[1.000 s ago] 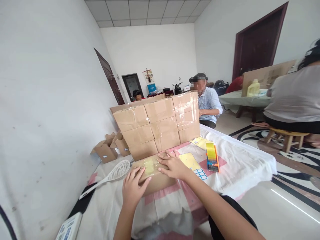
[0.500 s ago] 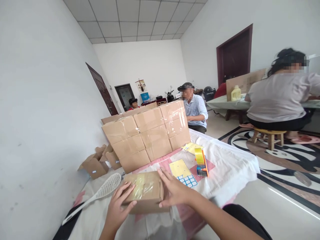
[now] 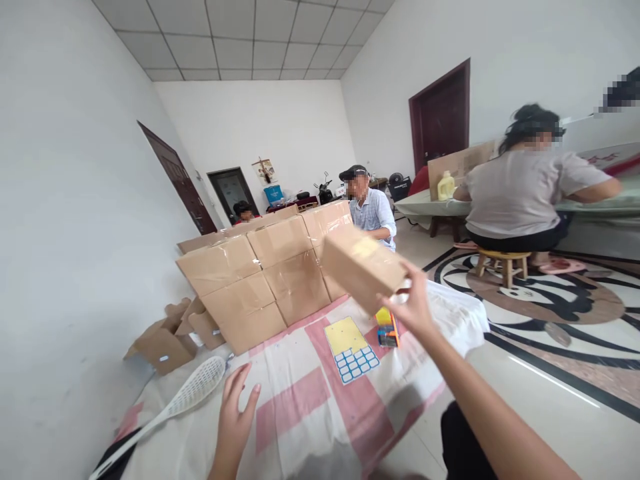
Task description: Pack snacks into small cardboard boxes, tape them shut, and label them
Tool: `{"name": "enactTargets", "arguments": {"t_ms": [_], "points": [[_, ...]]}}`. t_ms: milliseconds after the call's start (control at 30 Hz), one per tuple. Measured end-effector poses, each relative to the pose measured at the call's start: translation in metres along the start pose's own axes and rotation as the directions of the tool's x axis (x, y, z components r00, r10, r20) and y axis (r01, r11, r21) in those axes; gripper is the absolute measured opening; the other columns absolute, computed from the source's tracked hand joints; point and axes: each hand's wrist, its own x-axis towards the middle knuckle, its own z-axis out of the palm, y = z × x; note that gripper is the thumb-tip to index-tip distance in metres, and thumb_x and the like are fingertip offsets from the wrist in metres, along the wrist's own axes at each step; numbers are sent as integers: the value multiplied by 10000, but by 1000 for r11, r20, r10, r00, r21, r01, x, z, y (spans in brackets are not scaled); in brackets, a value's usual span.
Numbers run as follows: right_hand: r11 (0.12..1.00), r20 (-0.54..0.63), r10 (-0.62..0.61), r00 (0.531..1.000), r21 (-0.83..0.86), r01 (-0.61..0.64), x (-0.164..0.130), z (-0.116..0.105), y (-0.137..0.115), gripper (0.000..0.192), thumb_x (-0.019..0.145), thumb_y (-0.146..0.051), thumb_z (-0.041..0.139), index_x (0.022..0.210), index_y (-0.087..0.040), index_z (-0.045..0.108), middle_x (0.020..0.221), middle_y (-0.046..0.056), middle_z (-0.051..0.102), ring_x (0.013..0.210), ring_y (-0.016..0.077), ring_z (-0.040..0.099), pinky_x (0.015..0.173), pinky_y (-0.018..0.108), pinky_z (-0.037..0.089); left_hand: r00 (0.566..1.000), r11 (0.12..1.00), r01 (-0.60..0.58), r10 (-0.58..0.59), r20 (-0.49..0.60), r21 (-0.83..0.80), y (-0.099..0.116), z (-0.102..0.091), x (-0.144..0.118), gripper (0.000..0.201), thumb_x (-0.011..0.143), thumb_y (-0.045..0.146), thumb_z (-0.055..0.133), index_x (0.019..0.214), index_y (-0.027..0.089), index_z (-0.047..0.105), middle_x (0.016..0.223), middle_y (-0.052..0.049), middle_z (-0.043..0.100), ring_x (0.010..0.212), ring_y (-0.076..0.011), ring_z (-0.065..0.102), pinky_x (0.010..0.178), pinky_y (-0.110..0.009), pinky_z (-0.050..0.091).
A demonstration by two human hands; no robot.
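Observation:
My right hand [image 3: 411,300] grips one end of a taped cardboard box [image 3: 363,263], held tilted in the air in front of the right end of a stack of boxes [image 3: 265,280]. Above the near left of the cloth, my left hand [image 3: 237,403] is empty with its fingers apart. Beneath the raised box lies a sheet of blue-edged labels [image 3: 353,350]. A tape dispenser [image 3: 387,330] with yellow tape stands just below the box, partly covered by it.
A white fly swatter [image 3: 195,387] lies left of my left hand. Opened cardboard boxes [image 3: 167,340] sit against the left wall. Behind the stack is a person in a cap [image 3: 370,207]; another person [image 3: 530,187] sits on a stool at the right-hand table.
The box has risen off the cloth and moved right and away in my right hand. My left hand has let go of it. The view has turned slightly right.

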Motion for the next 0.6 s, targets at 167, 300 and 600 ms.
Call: {"name": "enactTargets", "arguments": {"t_ms": [167, 300, 600], "points": [[930, -161, 93, 983, -338, -144, 29, -76, 105, 942, 672, -547, 749, 1439, -154, 369, 1333, 193, 360, 1355, 400, 327, 1041, 512, 446, 972, 1000, -11, 10, 234, 0, -2, 18, 0, 453, 930, 496, 509, 1285, 258, 660, 1337, -98, 610, 1281, -301, 578, 1097, -491, 484], [829, 19, 227, 974, -529, -183, 24, -73, 168, 915, 704, -592, 714, 1449, -177, 381, 1330, 204, 376, 1311, 428, 432, 1040, 531, 426, 925, 997, -27, -4, 379, 76, -11, 40, -6, 452, 950, 479, 466, 1330, 318, 650, 1407, -66, 588, 1347, -279, 536, 1116, -466, 473], [663, 115, 606, 787, -619, -420, 132, 72, 180, 964, 776, -507, 717, 1544, -131, 271, 1391, 350, 436, 1189, 475, 585, 918, 600, 448, 853, 950, -135, -33, 521, 282, -5, 95, -12, 413, 921, 484, 532, 1294, 388, 680, 1328, -70, 657, 1246, -304, 596, 1000, -497, 527]]}}
